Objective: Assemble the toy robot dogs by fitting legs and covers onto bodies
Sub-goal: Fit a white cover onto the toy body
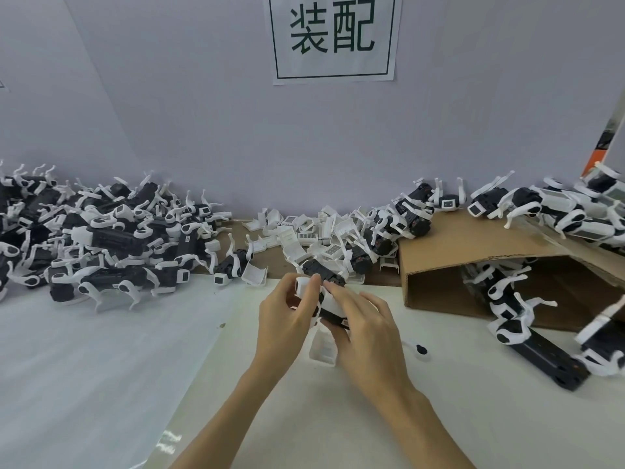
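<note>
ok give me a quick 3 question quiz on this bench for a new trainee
1. True or false: both hands hold the same toy dog body.
2. Where does the heap of loose white covers lie?
A. inside the cardboard box
B. against the back wall, behind the hands
C. on the near table edge
3. What lies open on its side at right?

Key
1. True: left hand and right hand both grip it.
2. B
3. The cardboard box, toy dogs on and inside it.

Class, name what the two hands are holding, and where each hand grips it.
One toy robot dog: left hand pinches its white cover end, right hand grips the black body.
</note>
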`<state>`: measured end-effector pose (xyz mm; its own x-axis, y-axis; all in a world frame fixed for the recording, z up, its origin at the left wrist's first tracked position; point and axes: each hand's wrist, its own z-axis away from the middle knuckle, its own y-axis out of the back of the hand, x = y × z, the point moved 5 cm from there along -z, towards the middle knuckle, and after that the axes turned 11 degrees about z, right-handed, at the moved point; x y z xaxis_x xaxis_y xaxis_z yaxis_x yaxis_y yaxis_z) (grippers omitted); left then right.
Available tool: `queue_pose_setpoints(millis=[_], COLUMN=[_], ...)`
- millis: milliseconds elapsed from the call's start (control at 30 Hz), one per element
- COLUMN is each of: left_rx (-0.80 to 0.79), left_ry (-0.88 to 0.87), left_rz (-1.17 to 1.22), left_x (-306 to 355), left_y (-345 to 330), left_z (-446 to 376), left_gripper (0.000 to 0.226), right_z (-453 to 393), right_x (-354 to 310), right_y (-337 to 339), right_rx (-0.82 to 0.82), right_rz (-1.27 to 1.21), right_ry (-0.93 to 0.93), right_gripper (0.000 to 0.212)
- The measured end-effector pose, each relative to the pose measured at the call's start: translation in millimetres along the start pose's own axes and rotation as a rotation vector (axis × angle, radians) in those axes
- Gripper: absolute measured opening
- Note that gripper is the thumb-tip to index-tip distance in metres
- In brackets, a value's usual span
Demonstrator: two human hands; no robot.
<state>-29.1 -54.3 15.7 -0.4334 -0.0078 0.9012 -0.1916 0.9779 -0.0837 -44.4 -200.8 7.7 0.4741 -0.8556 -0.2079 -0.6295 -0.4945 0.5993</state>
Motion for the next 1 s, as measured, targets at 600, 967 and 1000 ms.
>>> queue_pose_setpoints(millis=[600,967,1000], left_rx=[-0.411,-0.222,-0.2], left_ry=[-0.204,-0.195,-0.249], left_rz=[-0.366,-0.352,-0.382], left_x=[10,17,20], left_y=[12,12,10], left_z=[-8,-7,-6], left_gripper=[0.045,0.031,0.033], right_z=[-8,-7,-5], right_x=[30,25,24], right_y=[14,8,6], right_rx=[-0.256,-0.376,-0.403], right_rz=[-0.37,-0.609,-0.684], right_ry=[-0.187,-0.228,-0.267], right_gripper=[0.042,0.019,0.026])
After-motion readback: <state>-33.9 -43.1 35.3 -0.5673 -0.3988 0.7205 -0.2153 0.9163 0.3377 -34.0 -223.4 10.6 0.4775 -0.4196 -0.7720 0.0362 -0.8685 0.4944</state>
